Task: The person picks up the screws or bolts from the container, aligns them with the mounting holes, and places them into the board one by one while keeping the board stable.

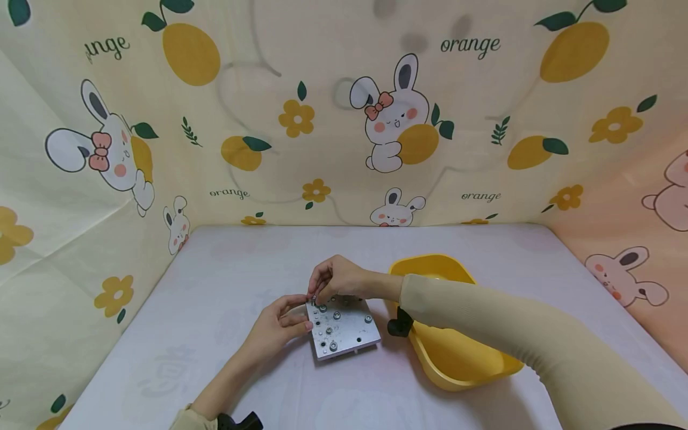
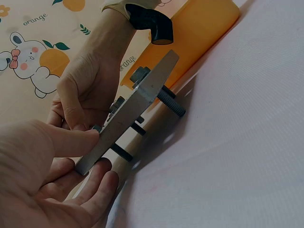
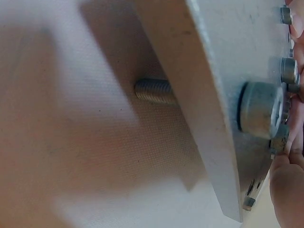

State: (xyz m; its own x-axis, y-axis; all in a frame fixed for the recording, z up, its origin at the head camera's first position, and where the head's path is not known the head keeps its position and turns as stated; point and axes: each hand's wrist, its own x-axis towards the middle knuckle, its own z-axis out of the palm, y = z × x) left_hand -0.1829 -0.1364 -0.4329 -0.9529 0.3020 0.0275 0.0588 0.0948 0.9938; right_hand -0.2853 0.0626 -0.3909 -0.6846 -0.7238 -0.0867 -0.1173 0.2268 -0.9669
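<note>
Where lilac tabletop (image 1: pixel 215 286) runs left to right: left hand (image 1: pixel 276 328) at left edge of metal plate (image 1: pixel 344 328), thumb above, fingers (image 2: pixel 95 190) below, pinching it; plate tilted, near centre of table, bolt shanks (image 2: pixel 172 103) protruding beneath. Right hand (image 1: pixel 335 279) at plate's far-left corner, fingertips closed on small bolt (image 1: pixel 313 297) there. Further bolt heads (image 3: pixel 262 110) seated across plate. Yellow basin (image 1: pixel 457 358) right of plate, under right sleeve (image 1: pixel 510 334). Rabbit-print backdrop (image 1: pixel 344 119) behind.

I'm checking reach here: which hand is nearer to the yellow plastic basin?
Right. The right hand works at the grey metal plate's far edge beside the yellow plastic basin; the left hand holds the plate's opposite side.
</note>
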